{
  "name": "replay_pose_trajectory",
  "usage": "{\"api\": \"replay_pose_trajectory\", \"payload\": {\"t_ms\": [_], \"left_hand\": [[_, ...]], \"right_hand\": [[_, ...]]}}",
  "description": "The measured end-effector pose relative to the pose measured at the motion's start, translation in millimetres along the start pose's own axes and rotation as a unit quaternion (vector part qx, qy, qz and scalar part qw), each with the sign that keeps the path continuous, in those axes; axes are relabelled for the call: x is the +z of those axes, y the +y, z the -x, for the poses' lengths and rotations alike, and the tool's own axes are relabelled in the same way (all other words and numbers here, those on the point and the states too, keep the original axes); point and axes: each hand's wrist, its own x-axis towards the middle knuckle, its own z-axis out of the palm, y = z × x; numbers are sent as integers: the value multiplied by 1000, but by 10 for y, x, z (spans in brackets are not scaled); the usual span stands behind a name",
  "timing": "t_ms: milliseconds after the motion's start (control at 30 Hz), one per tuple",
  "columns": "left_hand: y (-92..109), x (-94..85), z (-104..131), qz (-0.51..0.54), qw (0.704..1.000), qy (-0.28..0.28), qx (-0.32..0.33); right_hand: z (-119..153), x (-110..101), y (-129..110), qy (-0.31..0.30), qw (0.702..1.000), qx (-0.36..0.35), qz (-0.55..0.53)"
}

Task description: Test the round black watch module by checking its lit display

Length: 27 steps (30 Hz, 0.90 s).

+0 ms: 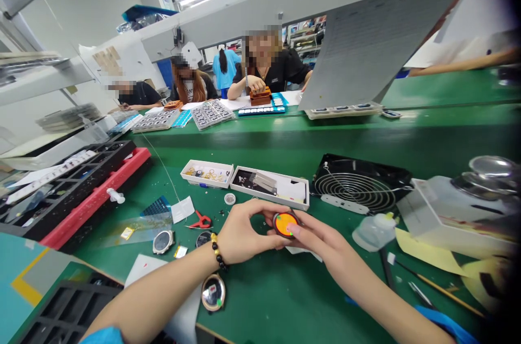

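Between my two hands, a round watch-like piece (283, 220) with a dark rim and a bright orange face is held above the green bench (280, 300). My left hand (244, 230), with a beaded bracelet at the wrist, pinches its left edge. The fingers of my right hand (319, 233) close on its other side, with the thumb on the orange face. Nearest my left wrist lie a rose-gold watch case (213, 293), a silver watch case (163, 242) and a dark round watch piece (203, 239). Red-handled cutters (200, 220) rest beyond them.
Two white boxes (301, 200) of small parts stand ahead, beside a black fan (362, 184). A clear bottle (374, 231) and tweezers (421, 294) lie right; a red-edged black tray (101, 192) is left. Co-workers (268, 72) sit across the bench.
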Motion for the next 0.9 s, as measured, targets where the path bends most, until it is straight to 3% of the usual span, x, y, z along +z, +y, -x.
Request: {"api": "replay_pose_trajectory", "payload": {"t_ms": [533,900], "left_hand": [[15,6,6,-91,990,-3,107],[12,-4,0,-78,992,-4,95]], "right_hand": [[15,57,-115,-13,999,-18,23],[28,77,-127,-30,998,-26,43]]}}
